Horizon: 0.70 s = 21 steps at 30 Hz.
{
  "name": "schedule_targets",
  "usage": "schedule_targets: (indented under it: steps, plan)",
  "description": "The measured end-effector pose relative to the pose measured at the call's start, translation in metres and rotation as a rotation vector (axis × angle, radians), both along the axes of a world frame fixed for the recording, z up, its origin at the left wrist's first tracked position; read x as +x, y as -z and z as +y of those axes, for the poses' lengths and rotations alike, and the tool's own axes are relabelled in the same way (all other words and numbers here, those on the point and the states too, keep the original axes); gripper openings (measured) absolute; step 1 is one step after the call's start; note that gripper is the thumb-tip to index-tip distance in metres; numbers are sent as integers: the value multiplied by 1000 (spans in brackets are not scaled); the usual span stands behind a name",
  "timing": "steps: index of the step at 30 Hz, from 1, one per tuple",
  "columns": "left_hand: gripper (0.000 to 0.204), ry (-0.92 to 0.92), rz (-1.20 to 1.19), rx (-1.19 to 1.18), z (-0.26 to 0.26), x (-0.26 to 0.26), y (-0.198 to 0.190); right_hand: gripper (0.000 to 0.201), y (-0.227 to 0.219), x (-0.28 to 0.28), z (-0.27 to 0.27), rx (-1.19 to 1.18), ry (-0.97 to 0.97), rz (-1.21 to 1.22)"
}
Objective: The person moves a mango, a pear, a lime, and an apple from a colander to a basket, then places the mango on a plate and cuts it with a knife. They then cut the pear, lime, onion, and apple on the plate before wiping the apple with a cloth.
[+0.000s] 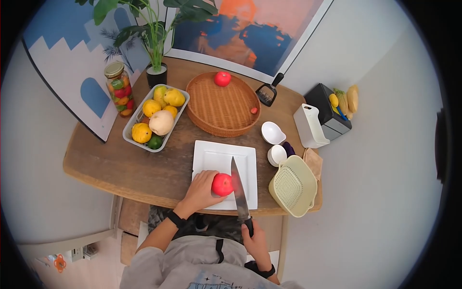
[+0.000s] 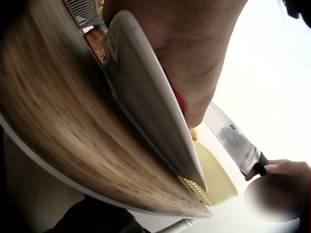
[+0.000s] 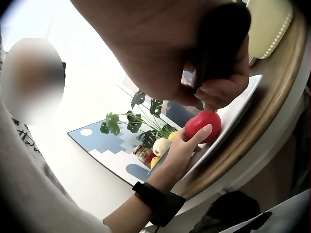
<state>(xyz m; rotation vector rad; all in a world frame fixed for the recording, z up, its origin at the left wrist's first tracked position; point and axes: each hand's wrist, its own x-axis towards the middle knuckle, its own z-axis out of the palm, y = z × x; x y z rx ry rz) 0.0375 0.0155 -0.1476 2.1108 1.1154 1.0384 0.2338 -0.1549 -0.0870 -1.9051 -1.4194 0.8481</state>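
Observation:
My left hand [image 1: 202, 189] grips a red tomato [image 1: 223, 184] from its left side, over a square white plate [image 1: 248, 198]. Thumb and fingers wrap round the fruit in the right wrist view. A kitchen knife [image 1: 240, 190] is in my right hand [image 1: 258, 243], which holds its black handle [image 1: 249, 228] near the table's front edge. The broad blade points away from me, upright beside the tomato's right side and overlapping the plate in the head view. In the left wrist view, the plate's raised rim [image 2: 160, 92] and the hand hide most of the tomato.
Behind the plate lies a round wicker tray [image 1: 216, 106] with a red fruit and a small red piece. A fruit basket [image 1: 131, 126] stands left. On the right are white bowls [image 1: 273, 132], a pale yellow colander [image 1: 294, 185] and a white container [image 1: 311, 126].

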Motion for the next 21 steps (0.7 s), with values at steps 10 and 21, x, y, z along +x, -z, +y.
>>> schedule_targets:
  steps: [10, 21]
  plan:
    - [74, -34, -158, -44, -3, -2, -1, 21, 8, 9, -7, -17, 56, 137]
    - [74, -323, 62, 351, 92, -125, -129, 25, 15, 18, -14, -74, 76, 237]
